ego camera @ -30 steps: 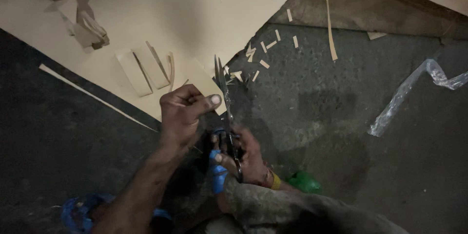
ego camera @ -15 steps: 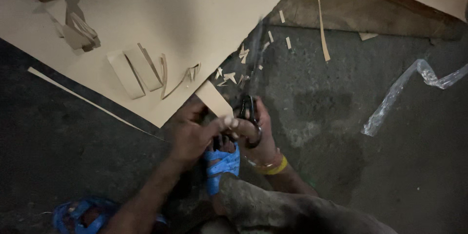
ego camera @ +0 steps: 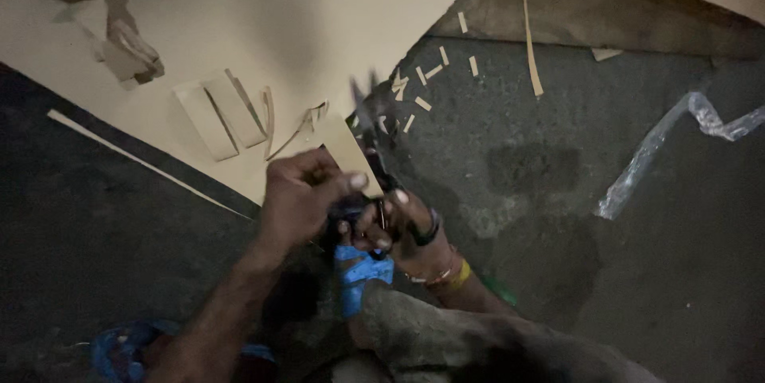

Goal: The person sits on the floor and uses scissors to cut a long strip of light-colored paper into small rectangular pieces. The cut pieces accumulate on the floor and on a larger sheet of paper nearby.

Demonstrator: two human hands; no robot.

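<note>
Head view: the left hand (ego camera: 299, 200) pinches a tan cardboard strip (ego camera: 348, 152) between thumb and fingers, above the dark floor (ego camera: 558, 216). The right hand (ego camera: 406, 231) is closed around scissors (ego camera: 373, 132), whose blurred blades lie against the strip, beside a large cardboard sheet (ego camera: 279, 16)

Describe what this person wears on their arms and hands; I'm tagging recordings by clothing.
Both forearms are bare, with no sleeves or gloves in view. The left hand shows no ring or band. The right hand has a dark band, and its wrist carries thin bangles and a yellow band. The picture is too blurred to show finer markings.
</note>
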